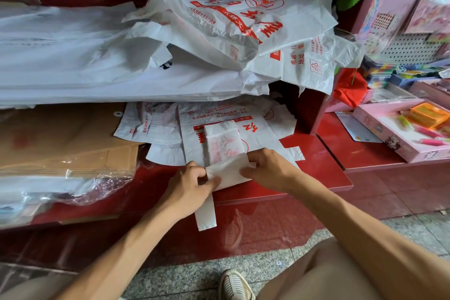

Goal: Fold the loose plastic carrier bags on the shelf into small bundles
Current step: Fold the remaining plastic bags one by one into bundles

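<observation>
— What is the person holding there, at the front of the glossy red shelf?

— A white plastic carrier bag folded into a narrow strip. The left hand pinches its left end between thumb and curled fingers. The right hand has its fingers bent over the right part and presses it down. The two hands are near to each other, only the strip is between them. One thin end of the strip hangs down over the shelf edge.

— And the material, how does it look?

— Thin and crinkled, a little see-through; faint pink print shows through the folded part that lies behind the hands.

— Are other bags there?

— Yes. Flat white bags with red printed characters lie on the shelf under and behind the strip. Above them is a loose crumpled heap of the same white bags with red print, on top of a thick pile of smooth white plastic sheets.

— On the left?

— Brown cardboard folders, stiff and flat, above clear shiny wrapping.

— Any boxes?

— On the right, a pink rectangular open box, with an orange packet and small coloured pen-like sticks inside.
</observation>
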{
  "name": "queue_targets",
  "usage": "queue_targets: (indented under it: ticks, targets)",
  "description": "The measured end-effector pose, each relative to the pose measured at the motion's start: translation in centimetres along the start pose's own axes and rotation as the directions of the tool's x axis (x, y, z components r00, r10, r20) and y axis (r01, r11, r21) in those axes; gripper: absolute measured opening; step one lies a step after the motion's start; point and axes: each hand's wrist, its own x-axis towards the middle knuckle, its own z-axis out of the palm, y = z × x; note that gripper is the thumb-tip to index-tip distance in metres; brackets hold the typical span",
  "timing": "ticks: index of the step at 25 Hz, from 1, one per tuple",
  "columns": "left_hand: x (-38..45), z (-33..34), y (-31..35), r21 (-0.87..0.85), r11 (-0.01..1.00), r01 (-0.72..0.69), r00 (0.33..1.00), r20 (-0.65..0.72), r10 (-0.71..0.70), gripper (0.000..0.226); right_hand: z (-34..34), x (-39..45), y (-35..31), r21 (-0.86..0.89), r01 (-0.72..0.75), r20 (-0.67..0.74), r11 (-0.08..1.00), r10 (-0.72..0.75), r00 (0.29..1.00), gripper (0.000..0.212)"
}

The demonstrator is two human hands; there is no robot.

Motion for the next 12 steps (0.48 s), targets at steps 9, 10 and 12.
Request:
queue_targets:
  ticks: [9, 10, 12]
  targets:
    - [0.6, 1.3, -0.4, 0.36, 0.855, -0.374, 0.925, 0.08, 0.372, 0.078, 0.0, 0.1, 1.2, -0.293, 0.095, -0.108, 0.951, -0.132, 0.985, 0.06]
    - [0.6, 1.4, -0.4, 0.375, 0.847, -0.377, 0.926, 0.115, 0.36, 0.086, -0.2, -0.1, 1.2, -0.317, 0.172, -0.042, 0.933, -0.195, 0.98, 0.062]
    - [0.7, 1.2, -0.4, 0.429, 0.826, -0.366, 0.93, 0.13, 0.344, 0.093, -0.4, -0.5, 1.0, -0.348, 0.234, 0.145, 0.908, -0.194, 0.97, 0.068]
